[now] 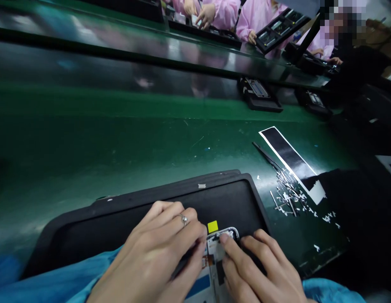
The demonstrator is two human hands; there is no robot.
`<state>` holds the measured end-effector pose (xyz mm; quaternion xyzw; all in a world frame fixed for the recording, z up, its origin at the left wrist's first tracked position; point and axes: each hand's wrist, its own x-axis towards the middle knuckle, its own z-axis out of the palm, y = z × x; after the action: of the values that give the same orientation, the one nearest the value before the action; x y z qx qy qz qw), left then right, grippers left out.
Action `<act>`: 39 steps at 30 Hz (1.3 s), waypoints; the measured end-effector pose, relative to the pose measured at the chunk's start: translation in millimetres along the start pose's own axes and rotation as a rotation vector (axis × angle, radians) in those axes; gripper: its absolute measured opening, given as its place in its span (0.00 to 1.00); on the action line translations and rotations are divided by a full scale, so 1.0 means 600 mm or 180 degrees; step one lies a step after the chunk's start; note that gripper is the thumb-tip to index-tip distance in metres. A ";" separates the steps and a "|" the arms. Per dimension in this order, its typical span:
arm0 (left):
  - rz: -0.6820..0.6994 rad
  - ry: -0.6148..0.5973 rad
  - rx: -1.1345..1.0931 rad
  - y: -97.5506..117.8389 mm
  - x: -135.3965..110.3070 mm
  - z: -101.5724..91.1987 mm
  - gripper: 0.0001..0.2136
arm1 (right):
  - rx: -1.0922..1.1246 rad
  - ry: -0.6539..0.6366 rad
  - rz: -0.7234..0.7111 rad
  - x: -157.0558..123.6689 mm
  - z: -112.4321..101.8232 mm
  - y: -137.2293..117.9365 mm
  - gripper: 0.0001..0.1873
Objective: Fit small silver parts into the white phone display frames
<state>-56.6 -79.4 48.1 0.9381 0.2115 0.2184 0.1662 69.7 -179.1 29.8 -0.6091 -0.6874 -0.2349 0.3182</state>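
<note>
Near the front edge of the green desk [119,143] lies a shallow black plastic tray [145,206], and both hands work over its front right part. A white, open phone body with a silver rim [217,248] rests there, its rounded top corner pointing toward the far edge of the tray. Just beyond that corner, a small yellow square tag [212,226] sits on the tray floor.

The left hand [157,256], with a silver ring [183,219] on one finger, has its grip closed narrowly around a slim dark tool [183,266] whose tip reaches the left side of the phone body. The right hand [261,271] lays its fingers on the phone body from the right, the forefinger tip pressing on the top rim. Its thumb is hidden, so I cannot tell whether that grip is clasping anything. Blue sleeves [56,286] cover both wrists.

Right of the tray, toward the right edge of the desk, a heap of small silver slivers [288,198] lies beside a long black strip with a white border [287,153], with a thin black stick [266,156] just to its left. Along the far edge of the desk stand black fixtures [260,96], and beyond them people in pink sleeves [223,14] handle their own parts
</note>
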 end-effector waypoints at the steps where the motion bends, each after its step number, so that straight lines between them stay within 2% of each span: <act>1: -0.0019 -0.0015 0.0007 0.001 0.001 -0.001 0.10 | -0.0027 0.0027 0.0025 0.000 0.002 -0.001 0.17; 6: -0.0016 0.0206 -0.0014 0.002 0.000 0.004 0.10 | -0.0018 -0.0493 -0.0531 0.002 -0.012 0.016 0.17; 9: -0.0011 0.0414 0.0036 0.001 -0.002 0.007 0.09 | -0.0021 -0.0634 -0.0662 0.001 -0.022 0.024 0.16; 16: -0.0089 0.0556 0.0009 0.003 0.002 0.006 0.10 | -0.0088 -0.0630 -0.0698 0.000 -0.020 0.020 0.16; 28: -0.0151 0.0514 -0.0020 0.004 0.002 0.009 0.10 | -0.0153 -0.0670 -0.0780 -0.012 -0.018 0.021 0.16; 39: -0.0120 0.0580 0.0167 0.007 0.012 0.003 0.14 | -0.0164 -0.0928 -0.0916 -0.032 -0.016 0.025 0.11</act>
<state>-48.4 -79.9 50.9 0.9142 0.2490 0.2941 0.1257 87.2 -196.9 21.5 -0.5401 -0.7999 -0.2048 0.1628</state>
